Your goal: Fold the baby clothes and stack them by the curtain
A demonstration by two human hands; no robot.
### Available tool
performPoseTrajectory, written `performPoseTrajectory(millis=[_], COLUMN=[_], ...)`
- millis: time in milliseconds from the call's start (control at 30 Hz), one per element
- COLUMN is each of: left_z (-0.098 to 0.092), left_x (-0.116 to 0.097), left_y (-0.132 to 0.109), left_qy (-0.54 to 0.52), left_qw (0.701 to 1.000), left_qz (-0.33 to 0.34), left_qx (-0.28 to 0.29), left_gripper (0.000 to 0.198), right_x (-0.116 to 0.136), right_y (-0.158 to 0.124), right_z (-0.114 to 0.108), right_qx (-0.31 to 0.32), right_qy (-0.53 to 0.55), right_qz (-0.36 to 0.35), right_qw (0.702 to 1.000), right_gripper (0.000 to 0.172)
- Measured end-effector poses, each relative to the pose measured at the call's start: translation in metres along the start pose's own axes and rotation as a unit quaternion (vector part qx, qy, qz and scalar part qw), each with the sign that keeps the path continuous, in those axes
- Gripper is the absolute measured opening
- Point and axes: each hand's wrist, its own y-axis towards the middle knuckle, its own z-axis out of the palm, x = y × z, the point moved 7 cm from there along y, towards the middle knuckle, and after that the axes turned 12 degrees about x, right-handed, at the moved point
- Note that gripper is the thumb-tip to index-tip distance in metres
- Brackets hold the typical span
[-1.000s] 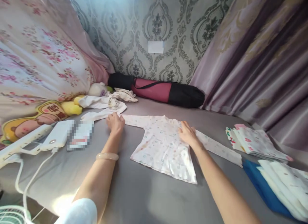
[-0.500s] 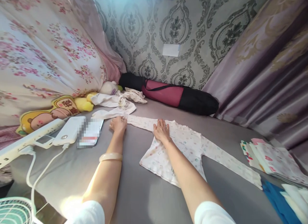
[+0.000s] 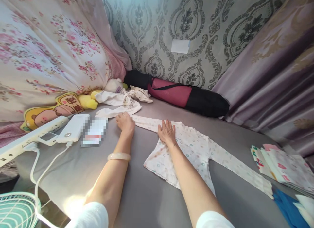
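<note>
A small white long-sleeved shirt [image 3: 190,148] with a scattered pastel print lies spread on the grey sheet, both sleeves stretched out sideways. At the cuff of its left-hand sleeve is my left hand [image 3: 125,122], fingers bent and closed over the sleeve end, which they cover. My right hand [image 3: 167,131] lies flat, palm down, near the shoulder where that sleeve joins the body; its fingers are straight and slightly apart. The other sleeve runs off to the right.
Crumpled light clothes [image 3: 120,102] lie beyond my left hand. A power strip [image 3: 31,139], a white power bank [image 3: 73,128] and a blurred phone-like object [image 3: 95,132] are at left. Folded clothes [image 3: 284,164] and blue cloth [image 3: 288,205] lie right. A black-and-maroon bag [image 3: 171,92] rests by the wall.
My left hand has shifted slightly right along the sleeve and now covers more of the cuff. My right hand stays flat on the shirt. The whole view has tilted a little.
</note>
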Motion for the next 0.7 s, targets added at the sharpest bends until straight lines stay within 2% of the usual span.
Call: performPoseTrajectory(millis=[33, 67, 100, 133, 167, 233, 300, 400, 600, 700], left_z=[0.006, 0.017, 0.032, 0.047, 0.061, 0.084, 0.099, 0.104, 0.087, 0.077], left_x=[-0.024, -0.052, -0.08, -0.102, -0.116, -0.131, -0.131, -0.118, -0.075, -0.051], left_y=[-0.007, -0.017, -0.032, -0.047, -0.059, -0.076, -0.081, -0.075, -0.034, -0.014], left_qy=[0.003, -0.003, -0.007, -0.003, 0.014, 0.06, 0.108, 0.148, 0.168, 0.184], left_qw=[0.997, 0.983, 0.952, 0.917, 0.893, 0.869, 0.864, 0.869, 0.913, 0.925], left_qz=[0.074, 0.177, 0.289, 0.368, 0.407, 0.432, 0.42, 0.395, 0.298, 0.254], left_qx=[0.012, 0.051, 0.103, 0.154, 0.191, 0.234, 0.254, 0.258, 0.224, 0.216], left_gripper=[0.037, 0.039, 0.044, 0.047, 0.049, 0.052, 0.057, 0.06, 0.065, 0.066], right_x=[-0.002, -0.006, -0.01, -0.014, -0.018, -0.024, -0.025, -0.02, -0.011, -0.008], right_y=[0.001, 0.001, 0.002, 0.002, 0.003, 0.004, 0.004, 0.003, 0.001, 0.001], right_z=[-0.001, -0.004, -0.007, -0.01, -0.013, -0.018, -0.019, -0.015, -0.004, -0.002], right_qx=[-0.007, -0.017, -0.031, -0.047, -0.062, -0.08, -0.076, -0.053, -0.017, -0.014], right_qy=[0.023, 0.053, 0.085, 0.116, 0.144, 0.174, 0.173, 0.146, 0.068, 0.029], right_qz=[-0.003, -0.005, -0.005, -0.005, -0.004, -0.002, 0.001, 0.008, 0.014, 0.013], right_qw=[1.0, 0.998, 0.996, 0.992, 0.988, 0.982, 0.982, 0.988, 0.997, 0.999], right_gripper=[0.062, 0.062, 0.062, 0.063, 0.063, 0.064, 0.063, 0.063, 0.062, 0.062])
